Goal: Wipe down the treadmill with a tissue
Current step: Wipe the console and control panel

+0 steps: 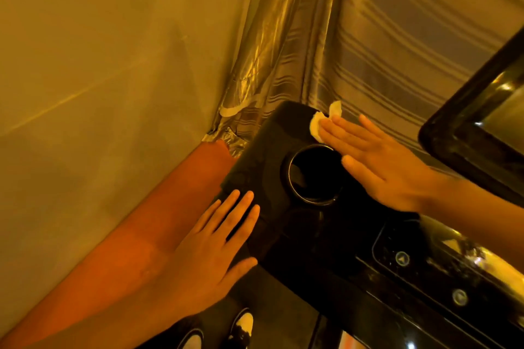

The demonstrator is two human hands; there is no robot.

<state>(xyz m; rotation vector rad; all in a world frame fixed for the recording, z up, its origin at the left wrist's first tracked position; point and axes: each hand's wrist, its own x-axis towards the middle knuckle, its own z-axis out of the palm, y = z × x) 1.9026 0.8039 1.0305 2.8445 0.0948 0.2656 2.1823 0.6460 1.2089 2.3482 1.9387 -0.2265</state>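
Head view: the right hand (377,161), fingers straight and together, presses the crumpled tissue (319,125) under its fingertips on the far corner of the treadmill console (263,150), centre frame; most of the panel lies lower left of the tissue, toward the flat, empty left hand (215,246); the console's long axis runs to lower right.

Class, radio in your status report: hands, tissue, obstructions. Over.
Right hand flat, pressing tissue on treadmill console. Left hand flat on console edge. Cup holder beside wiping path.
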